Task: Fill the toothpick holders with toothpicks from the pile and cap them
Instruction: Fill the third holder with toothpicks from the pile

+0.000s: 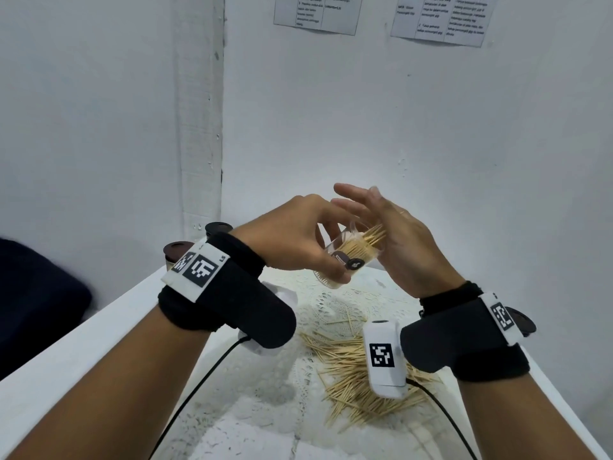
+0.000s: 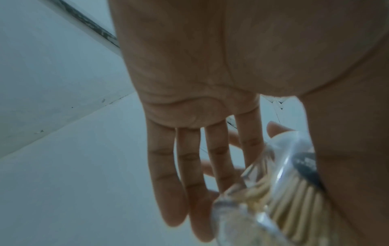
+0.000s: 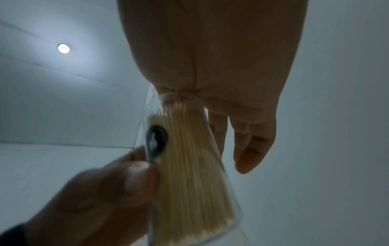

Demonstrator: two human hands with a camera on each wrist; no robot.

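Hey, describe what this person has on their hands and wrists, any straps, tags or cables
Both forearms are bare. Each wrist carries a wide black fabric strap with white plates printed with black square-code markers. A white camera block with another marker sits under the right wrist. Thin black cables trail from both. The right hand wears a thin ring.

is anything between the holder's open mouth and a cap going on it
Yes. The toothpicks stick out past the rim of the clear holder that the left hand grips, and the right hand palm lies against their tips, covering the mouth.
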